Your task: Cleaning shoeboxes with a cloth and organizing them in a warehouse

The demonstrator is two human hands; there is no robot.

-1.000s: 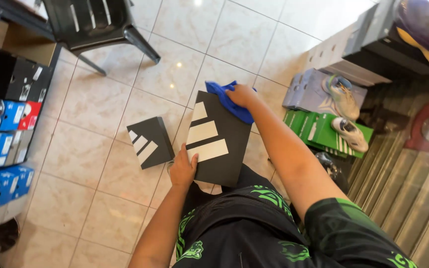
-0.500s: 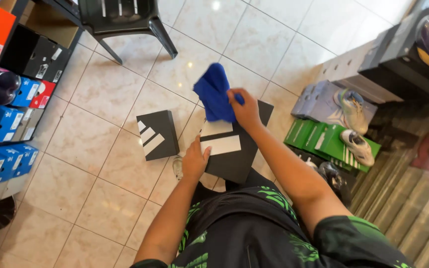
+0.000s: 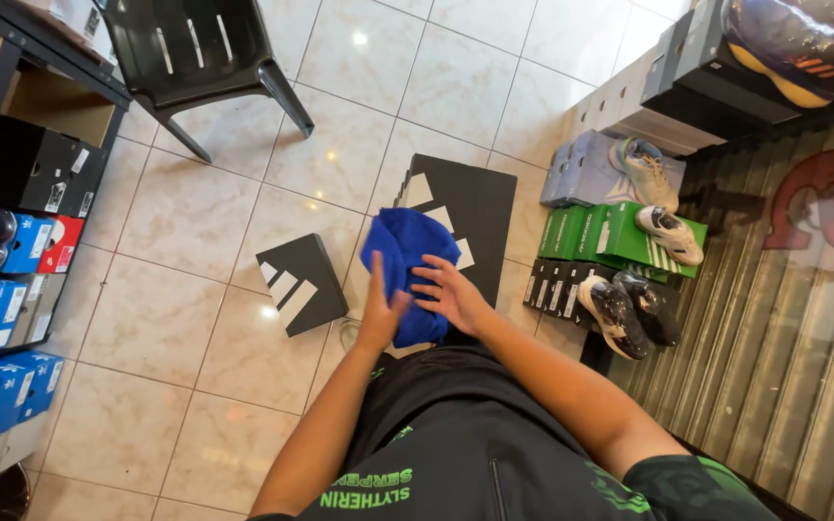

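Observation:
A blue cloth (image 3: pixel 405 260) hangs between both my hands in front of my lap. My left hand (image 3: pixel 381 315) grips its left edge from below, and my right hand (image 3: pixel 453 295) lies flat against its right side with fingers spread. Behind the cloth a large black box lid with white stripes (image 3: pixel 475 203) leans up against my knees, partly hidden by the cloth. A smaller black shoe box with white stripes (image 3: pixel 301 283) lies on the tiled floor to the left of my hands.
A black plastic chair (image 3: pixel 200 53) stands at the top left. A shelf with blue, red and black shoe boxes (image 3: pixel 2 251) runs along the left. Green, grey and black boxes with sneakers (image 3: pixel 629 241) on top are stacked at the right, beside a metal shutter.
My right hand lifted the blue cloth off the big black lid and brought it down toward my lap. My left hand left the lid's lower edge and took hold of the cloth.

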